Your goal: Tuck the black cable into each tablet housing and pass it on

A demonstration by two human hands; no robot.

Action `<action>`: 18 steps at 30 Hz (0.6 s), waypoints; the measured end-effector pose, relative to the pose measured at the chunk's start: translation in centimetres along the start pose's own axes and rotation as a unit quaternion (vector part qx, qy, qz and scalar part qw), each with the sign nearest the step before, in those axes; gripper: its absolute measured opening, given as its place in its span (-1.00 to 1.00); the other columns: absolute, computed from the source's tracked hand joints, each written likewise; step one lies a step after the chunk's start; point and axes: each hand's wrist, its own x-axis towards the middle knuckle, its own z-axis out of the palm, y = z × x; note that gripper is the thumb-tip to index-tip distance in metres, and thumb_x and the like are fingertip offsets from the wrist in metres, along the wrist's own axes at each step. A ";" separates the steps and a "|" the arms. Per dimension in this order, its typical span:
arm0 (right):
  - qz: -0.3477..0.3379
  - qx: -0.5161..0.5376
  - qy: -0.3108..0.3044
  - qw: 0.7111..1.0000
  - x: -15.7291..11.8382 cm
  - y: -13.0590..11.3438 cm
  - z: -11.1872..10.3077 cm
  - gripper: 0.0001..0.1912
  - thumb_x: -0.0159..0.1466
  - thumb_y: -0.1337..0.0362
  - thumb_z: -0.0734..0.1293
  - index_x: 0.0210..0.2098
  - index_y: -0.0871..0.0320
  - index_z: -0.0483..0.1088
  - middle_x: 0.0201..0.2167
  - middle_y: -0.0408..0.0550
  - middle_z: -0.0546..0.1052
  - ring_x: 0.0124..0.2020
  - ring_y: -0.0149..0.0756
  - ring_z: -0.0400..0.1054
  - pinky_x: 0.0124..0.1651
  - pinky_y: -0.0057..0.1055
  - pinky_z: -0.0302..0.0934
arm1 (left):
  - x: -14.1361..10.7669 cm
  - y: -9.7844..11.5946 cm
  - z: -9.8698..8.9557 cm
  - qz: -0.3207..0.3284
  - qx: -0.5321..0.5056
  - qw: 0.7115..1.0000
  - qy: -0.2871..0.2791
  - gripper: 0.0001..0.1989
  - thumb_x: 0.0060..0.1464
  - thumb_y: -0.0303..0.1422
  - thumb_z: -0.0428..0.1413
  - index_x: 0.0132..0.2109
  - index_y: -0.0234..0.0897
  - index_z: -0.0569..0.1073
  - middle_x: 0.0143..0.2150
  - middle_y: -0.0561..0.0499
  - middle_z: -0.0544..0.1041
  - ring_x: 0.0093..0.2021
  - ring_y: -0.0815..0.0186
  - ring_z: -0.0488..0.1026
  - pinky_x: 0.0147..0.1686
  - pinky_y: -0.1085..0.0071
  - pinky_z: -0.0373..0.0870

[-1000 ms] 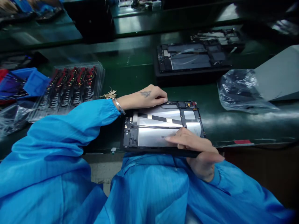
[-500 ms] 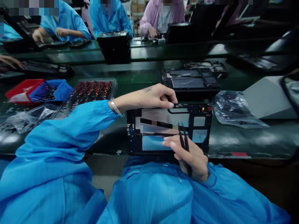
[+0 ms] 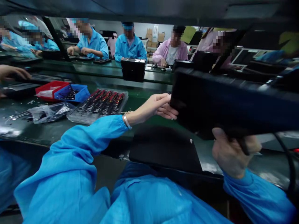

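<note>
A dark tablet frame (image 3: 224,102) is held up off the bench, tilted so that only its black back and edge face me. My left hand (image 3: 161,107) grips its left edge with fingers and thumb. My right hand (image 3: 233,152) holds its lower edge from below, with a thin black tool, likely tweezers (image 3: 243,150), tucked under the fingers. Below the frame a black pad (image 3: 163,149) lies on the near edge of the green bench (image 3: 46,132). Both my arms are in blue sleeves.
A clear tray of red-and-black parts (image 3: 100,104) sits to the left, with a blue bin (image 3: 74,93), a red bin (image 3: 50,87) and plastic bags (image 3: 46,112) beyond it. Another person's hand (image 3: 12,72) shows at far left. Several co-workers sit across the belt behind a black box (image 3: 133,69).
The tablet frame lay flat a second ago; both hands have raised it and tipped it up, so its open inside faces away from me. The view has lifted toward the far benches.
</note>
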 end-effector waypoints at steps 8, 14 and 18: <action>0.113 0.069 -0.012 0.991 1.1 -1.6 0.1 -0.86 0.19 0.27 0.56 -0.25 -0.05 0.61 0.11 -0.23 0.62 0.34 -0.16 0.37 0.57 -0.04 0.03 | -3.2 1.1 2.0 0.054 0.129 0.990 0.030 -0.50 0.21 0.06 0.27 -0.31 -0.27 0.33 -0.59 0.11 0.52 -0.68 0.49 0.42 -0.65 0.65 0.30; 0.255 0.054 -0.043 0.964 1.1 -1.6 0.2 -0.86 0.23 0.24 0.51 -0.19 -0.07 0.61 0.18 -0.19 0.58 0.36 -0.14 0.36 0.49 -0.05 0.19 | -3.1 -0.7 2.0 -0.021 0.024 0.997 0.071 -0.44 0.26 0.06 0.22 -0.43 -0.29 0.27 -0.59 0.07 0.52 -0.68 0.51 0.43 -0.68 0.65 0.26; 0.301 0.053 -0.089 0.948 1.3 -0.4 0.0 -0.86 0.27 0.18 0.48 -0.16 -0.08 0.62 0.20 -0.14 0.58 0.29 -0.07 0.44 0.31 -0.04 0.43 | -2.8 -1.7 1.6 -0.076 0.003 0.993 0.094 -0.47 0.28 -0.01 0.22 -0.44 -0.31 0.28 -0.62 0.08 0.50 -0.69 0.53 0.41 -0.69 0.67 0.22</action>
